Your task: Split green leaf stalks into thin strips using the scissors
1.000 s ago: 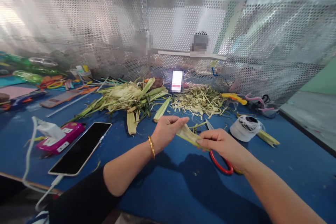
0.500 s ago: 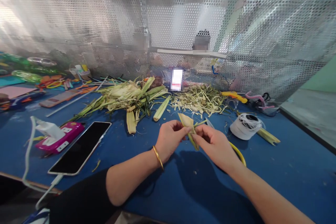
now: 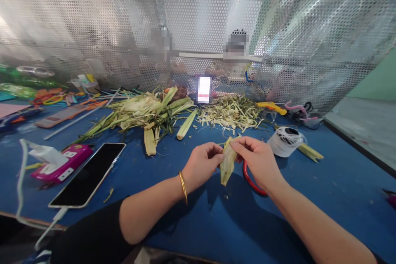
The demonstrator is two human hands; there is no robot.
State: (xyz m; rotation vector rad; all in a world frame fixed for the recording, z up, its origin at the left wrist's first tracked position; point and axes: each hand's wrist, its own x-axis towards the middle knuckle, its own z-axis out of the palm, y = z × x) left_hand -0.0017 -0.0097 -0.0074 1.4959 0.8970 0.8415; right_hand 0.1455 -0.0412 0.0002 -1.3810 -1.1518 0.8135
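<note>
Centrally, above the blue work table (image 3: 192, 222), both hands hold one pale yellow-green folded leaf strip (image 3: 228, 164). The left hand (image 3: 202, 165), with a thin gold bangle (image 3: 183, 181) on its wrist, has thumb and fingertips pressed together on the strip's left edge at mid-height. The right hand (image 3: 258, 161) pinches the strip's upper end between thumb and forefinger, the remaining fingers curled behind it. The strip hangs roughly upright between the two grips, its lower tip free and clear of the table surface. Just behind the right hand, a red-handled pair of scissors (image 3: 251, 181) lies on the table, partly hidden by the palm. To the right, near the hand but apart from it, stands a white spool of thread (image 3: 285, 142), with a short green stalk piece (image 3: 310, 152) beside it. Beyond the hands, a heap of long green and cream leaf stalks (image 3: 145, 113) and a pile of fine pale leaf trimmings (image 3: 232, 113) lie along the foot of the perforated metal screen (image 3: 93, 29). To the left, well apart from the hands, a black-screened smartphone (image 3: 89, 173) lies flat with a white cable attached, next to a pink rectangular power bank (image 3: 63, 163). The table surface directly below and in front of the hands carries only small scraps, and the near table edge runs under the forearms.
</note>
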